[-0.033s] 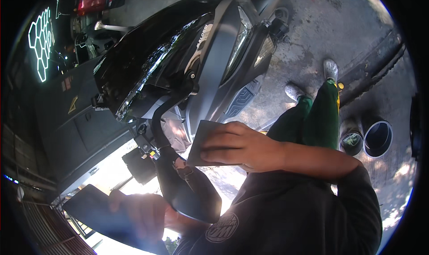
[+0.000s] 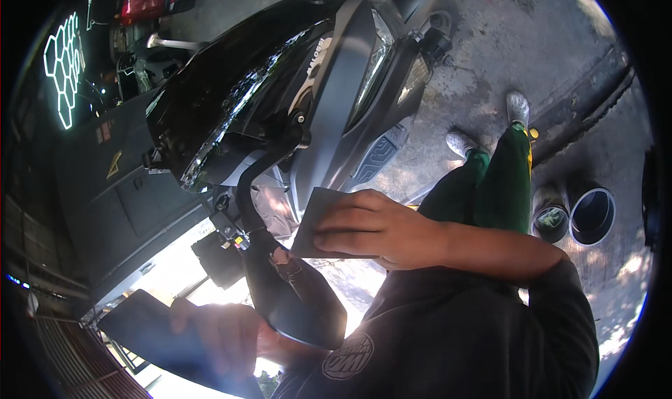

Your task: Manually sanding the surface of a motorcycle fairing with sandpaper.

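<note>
My right hand [image 2: 381,224] is closed on a dark, flat rectangular piece [image 2: 311,220], its fingers laid across the face. What the piece is made of I cannot tell. At lower left, hazed by glare, my left hand [image 2: 220,332] grips a larger dark flat panel [image 2: 136,322]. Between the two hands is the black mirror [image 2: 301,304] of a scooter, with a torn pale patch near its stem. The scooter [image 2: 336,84] stands beyond my hands, dark grey, with a glossy black windscreen [image 2: 238,98] and a curved black mirror arm [image 2: 255,178].
My legs in green trousers [image 2: 507,182] and pale shoes [image 2: 518,108] are at the right. Two round pipe-like openings [image 2: 591,217] lie beside them on the concrete floor [image 2: 490,35]. A dark cabinet [image 2: 133,168] stands at left, near lit hexagon lights [image 2: 63,63] and a red vehicle [image 2: 143,0].
</note>
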